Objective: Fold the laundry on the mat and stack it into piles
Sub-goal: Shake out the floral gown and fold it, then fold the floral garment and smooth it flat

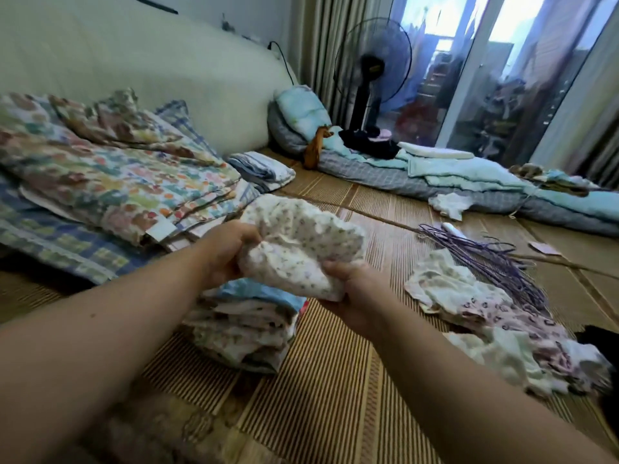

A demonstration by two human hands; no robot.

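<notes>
holding one small flower-print garment [301, 242] bunched in the air, left hand [227, 252] clenched on its left edge, right hand [351, 296] curled round its lower right corner, long axis slanting from upper left down to lower right. just below, toward the left arm, one folded pile [244, 326] on the woven mat [335, 380], likely the landing spot once folded. out by the right arm, one loose unfolded heap [495, 316]; beyond that, a bundle of purple hangers [485, 259], too tangled to count.
</notes>
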